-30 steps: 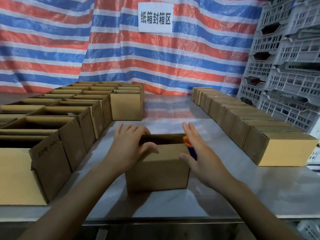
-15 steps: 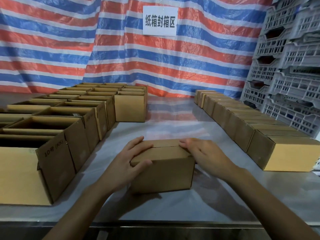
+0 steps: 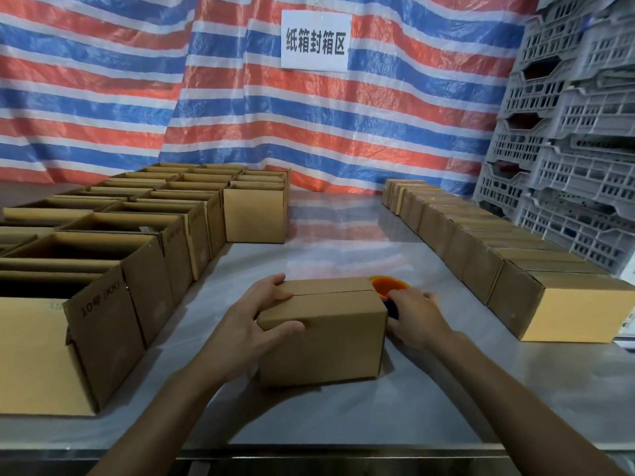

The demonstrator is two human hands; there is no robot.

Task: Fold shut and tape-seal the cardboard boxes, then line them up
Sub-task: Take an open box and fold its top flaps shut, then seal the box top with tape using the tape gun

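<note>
A person's two bare arms reach forward over a steel table [image 3: 446, 400]. A small cardboard box [image 3: 323, 341] sits a little in from the near edge, flaps folded down, with a bare seam along the top and no tape that I can see.

The left hand [image 3: 251, 324] grips the box's left end, fingers spread on the lid and thumb pressed against the front face. The right hand [image 3: 415, 321] is just past the right end, on an orange and blue tape roll [image 3: 388, 285]. Its fingers are hidden, so I cannot tell whether they have closed on the roll.

Likely risks: only the left hand holds the flaps down, so easing off could let them spring up before tape lands. A one-handed pull of tape could skew the strip off the seam or drag the light box sideways.

There is open tabletop in front of the box and a clear lane behind it running to the far end. Open boxes [image 3: 103, 304] crowd the left side. A row of shut boxes [image 3: 563, 310] lines the right side, its near end with free table in front of it. Grey crates [image 3: 567, 132] and a striped tarp [image 3: 137, 97] close off the back.
</note>
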